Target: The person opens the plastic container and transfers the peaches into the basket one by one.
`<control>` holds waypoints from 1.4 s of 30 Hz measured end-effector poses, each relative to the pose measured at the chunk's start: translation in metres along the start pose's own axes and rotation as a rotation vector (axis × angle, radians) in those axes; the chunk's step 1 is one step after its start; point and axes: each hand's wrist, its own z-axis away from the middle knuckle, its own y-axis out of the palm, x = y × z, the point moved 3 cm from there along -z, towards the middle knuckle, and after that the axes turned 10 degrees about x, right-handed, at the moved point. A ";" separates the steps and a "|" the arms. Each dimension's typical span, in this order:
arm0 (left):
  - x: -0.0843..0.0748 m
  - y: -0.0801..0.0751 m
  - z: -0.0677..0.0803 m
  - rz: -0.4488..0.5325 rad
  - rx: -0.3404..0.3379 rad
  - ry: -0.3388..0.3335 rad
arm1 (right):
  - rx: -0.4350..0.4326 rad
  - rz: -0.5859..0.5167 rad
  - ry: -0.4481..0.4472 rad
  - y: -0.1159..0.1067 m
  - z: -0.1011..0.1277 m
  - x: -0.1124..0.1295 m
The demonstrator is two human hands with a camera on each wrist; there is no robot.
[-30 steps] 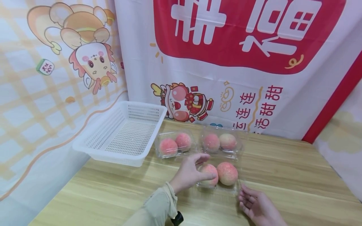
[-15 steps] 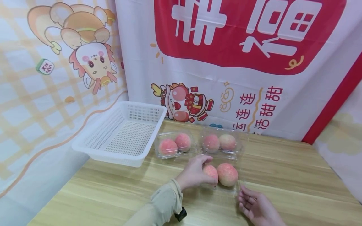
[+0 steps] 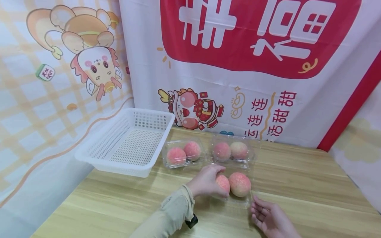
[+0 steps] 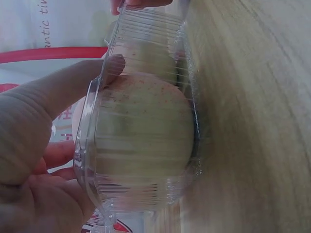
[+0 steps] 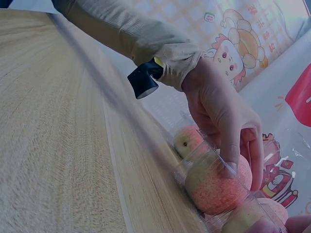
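Observation:
In the head view, my left hand [image 3: 206,181] curls over the left peach [image 3: 223,183] in an open clear plastic box [image 3: 235,200]. The left wrist view shows my thumb on top of this peach [image 4: 146,121], seen through the box's ribbed wall [image 4: 150,22]; the other fingers are outside or behind the rim, partly hidden. Beside it sits a second pink peach [image 3: 239,184]. My right hand [image 3: 272,216] pinches the box's near right edge with curled fingers. In the right wrist view, the left hand [image 5: 226,114] reaches down over the peach [image 5: 216,187].
Behind stand two more clear boxes, a left box [image 3: 169,162] and a right box [image 3: 250,155], each with two peaches. A white perforated basket [image 3: 119,168] sits at the left. Printed cloth [image 3: 285,71] hangs behind the wooden table [image 3: 300,178].
My left hand has moved slightly to the right and settled around the left peach, covering more of it. My right hand stays at the box's edge.

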 end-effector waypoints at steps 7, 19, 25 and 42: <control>-0.001 -0.002 -0.003 -0.036 0.043 0.005 | -0.023 0.018 -0.011 0.002 -0.001 0.001; -0.003 -0.002 -0.009 -0.087 0.062 0.001 | -0.012 0.029 -0.019 0.001 -0.001 0.002; -0.004 -0.001 -0.008 -0.076 0.076 -0.017 | 0.011 0.035 -0.015 0.001 0.000 0.001; 0.002 0.000 -0.008 -0.083 0.052 0.043 | 0.033 0.038 0.001 -0.001 -0.001 -0.001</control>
